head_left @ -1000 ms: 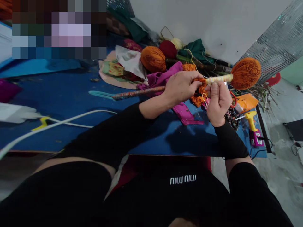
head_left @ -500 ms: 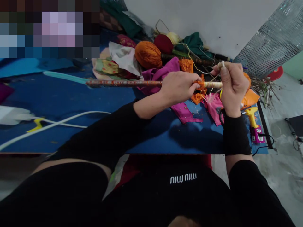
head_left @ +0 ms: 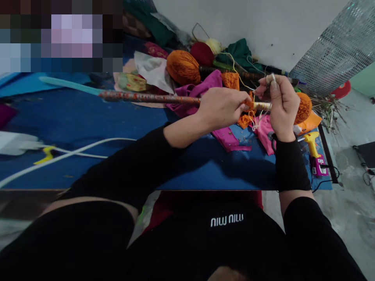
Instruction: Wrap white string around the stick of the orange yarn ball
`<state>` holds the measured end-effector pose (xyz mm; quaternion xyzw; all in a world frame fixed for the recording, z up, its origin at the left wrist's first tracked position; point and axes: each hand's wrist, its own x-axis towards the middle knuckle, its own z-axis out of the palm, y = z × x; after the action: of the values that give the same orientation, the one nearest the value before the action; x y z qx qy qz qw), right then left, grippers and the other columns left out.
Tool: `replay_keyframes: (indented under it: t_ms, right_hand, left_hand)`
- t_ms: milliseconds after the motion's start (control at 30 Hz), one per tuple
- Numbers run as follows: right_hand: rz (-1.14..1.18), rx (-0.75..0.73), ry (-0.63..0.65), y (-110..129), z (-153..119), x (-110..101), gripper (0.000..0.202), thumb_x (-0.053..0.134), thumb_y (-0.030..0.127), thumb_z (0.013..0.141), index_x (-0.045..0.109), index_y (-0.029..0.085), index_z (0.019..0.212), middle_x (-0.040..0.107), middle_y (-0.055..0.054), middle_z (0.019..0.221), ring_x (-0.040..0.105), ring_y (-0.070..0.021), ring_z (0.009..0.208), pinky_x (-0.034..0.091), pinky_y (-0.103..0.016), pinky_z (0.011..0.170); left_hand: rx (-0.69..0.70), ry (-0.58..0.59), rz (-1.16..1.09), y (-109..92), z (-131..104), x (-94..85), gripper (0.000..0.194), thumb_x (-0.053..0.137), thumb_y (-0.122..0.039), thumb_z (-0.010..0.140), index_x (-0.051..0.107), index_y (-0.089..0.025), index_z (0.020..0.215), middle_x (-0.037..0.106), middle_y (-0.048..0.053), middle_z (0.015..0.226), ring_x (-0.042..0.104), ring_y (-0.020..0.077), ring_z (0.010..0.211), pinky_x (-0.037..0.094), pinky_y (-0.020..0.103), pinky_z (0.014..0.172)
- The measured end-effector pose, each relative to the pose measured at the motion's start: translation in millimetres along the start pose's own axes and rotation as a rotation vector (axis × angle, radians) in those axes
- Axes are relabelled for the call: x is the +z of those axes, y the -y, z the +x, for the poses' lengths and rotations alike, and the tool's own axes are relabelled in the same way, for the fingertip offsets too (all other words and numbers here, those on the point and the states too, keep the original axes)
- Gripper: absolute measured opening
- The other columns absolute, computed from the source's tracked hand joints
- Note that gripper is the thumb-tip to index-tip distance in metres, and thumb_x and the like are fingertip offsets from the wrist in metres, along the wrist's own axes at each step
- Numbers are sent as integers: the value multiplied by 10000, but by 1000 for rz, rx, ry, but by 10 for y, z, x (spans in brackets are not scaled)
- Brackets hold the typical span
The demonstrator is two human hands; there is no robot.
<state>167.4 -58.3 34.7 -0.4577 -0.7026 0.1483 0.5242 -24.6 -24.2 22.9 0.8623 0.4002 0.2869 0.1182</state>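
My left hand (head_left: 219, 103) is closed round a long stick (head_left: 149, 97) wrapped in reddish-brown material, with its left end tipped in light blue. At my left fingertips a band of orange cloth (head_left: 250, 102) circles the stick. Right of that band, pale thread (head_left: 261, 105) is wound round it, and loose thread ends (head_left: 256, 121) hang below. A round orange bundle (head_left: 303, 108) shows beyond my right wrist, in line with the stick. My right hand (head_left: 283, 103) is closed above the wound part, pinching a strand of the pale thread.
Behind the stick lie an orange bundle (head_left: 183, 67), a dark red ball (head_left: 201, 54) and purple cloth (head_left: 202, 89). A yellow glue gun (head_left: 311, 141) rests near the table's right edge. White cables (head_left: 76, 150) cross the blue table (head_left: 187, 171) at left.
My right hand has shifted a little left and up with the thread, uncovering more of the round orange bundle. The stick's left end has moved left and slightly up.
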Motion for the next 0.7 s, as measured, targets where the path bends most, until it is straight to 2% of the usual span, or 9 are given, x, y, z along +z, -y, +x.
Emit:
replay_keyframes:
  t_ms: [100,167,267,367,433,500,600,633,700]
  right_hand:
    - [-7,40,-24,-10,10,11,536,432,760,1083,668,282,1133,802,-32,1014,749,-159,904,651,-308,797]
    - [-16,87,-3,5,12,6,538,412,759,1087,672,289,1119,794,-23,1001,758,-166,918,640,-297,748]
    - [-52,102,24,58,8,-14,439,442,644,1114,691,284,1084,785,-34,991,759,-193,911,630,-326,734]
    - [-27,99,7,97,4,-15,364,476,542,1117,688,252,1057,772,-37,950,727,-169,811,621,-308,696]
    - [27,129,7,86,9,-1,362,483,552,1114,673,247,1067,762,-23,934,725,-146,793,630,-283,699]
    - [93,143,23,53,24,12,391,510,607,1101,671,252,1067,763,-11,949,730,-131,803,653,-276,739]
    - [192,82,-19,29,51,-24,435,672,686,1009,715,253,988,768,-22,1091,717,-110,818,676,-282,807]
    - [229,65,-46,47,54,-61,422,729,674,979,728,253,946,761,-21,1098,704,-100,786,668,-271,778]
    - [277,80,-64,131,45,-187,363,778,591,977,733,248,864,733,2,934,639,-79,629,589,-244,600]
  left_hand:
    - [44,-2,86,-47,-17,-9,347,552,-280,1027,805,-221,1258,835,81,1021,787,295,961,547,379,829]
    - [89,-15,147,-84,-27,-18,362,540,-280,1044,772,-204,1311,834,82,1011,785,280,914,530,355,771]
    - [157,-39,267,-113,-40,-13,375,503,-275,1082,732,-222,1374,836,71,980,774,257,841,454,336,650]
    - [222,-57,333,-84,-48,26,375,450,-249,1106,734,-245,1350,835,63,996,769,241,843,414,327,625]
    - [246,-74,320,-44,-49,49,364,446,-236,1099,752,-239,1296,824,65,988,767,238,863,433,314,653]
    - [239,-84,282,-8,-45,42,363,454,-229,1081,769,-243,1261,817,66,969,764,240,869,455,313,677]
    - [175,-60,198,13,-26,-49,376,476,-240,1054,784,-277,1267,836,70,1044,773,255,925,489,343,718]
    - [146,-48,173,9,-16,-98,379,486,-252,1049,787,-287,1277,843,72,1091,778,266,962,501,361,739]
    - [91,-27,151,-13,5,-211,384,502,-279,1048,789,-294,1302,846,84,1174,782,294,1033,518,400,781]
